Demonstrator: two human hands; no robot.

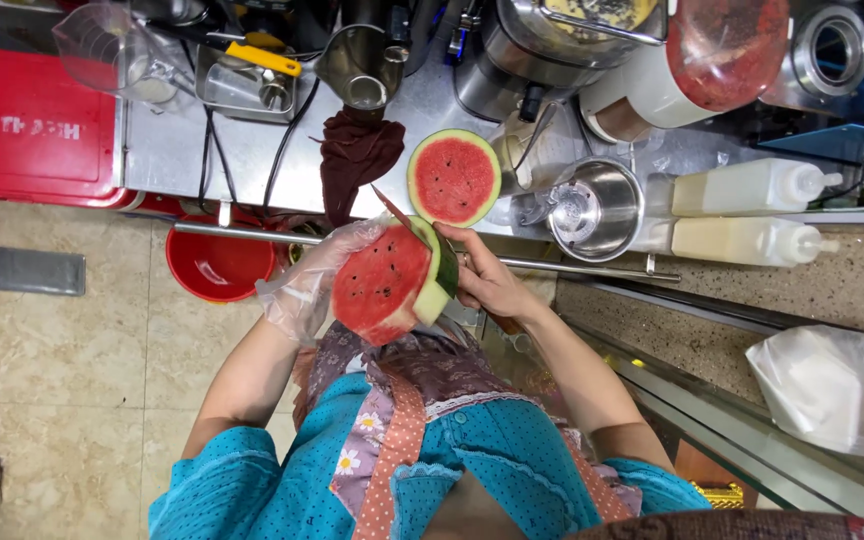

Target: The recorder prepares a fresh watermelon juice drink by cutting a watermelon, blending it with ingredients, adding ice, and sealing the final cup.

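Observation:
My left hand, in a clear plastic glove, holds a cut chunk of watermelon with red flesh, black seeds and a green rind edge. My right hand grips a knife whose blade lies against the rind side of the chunk, its tip pointing up and left. A second watermelon half rests cut face up on the steel counter just beyond the hands.
A dark red cloth hangs over the counter edge. A steel cup, two squeeze bottles, a blender jar, a clear jug and a red bucket surround me. A white plastic bag lies at right.

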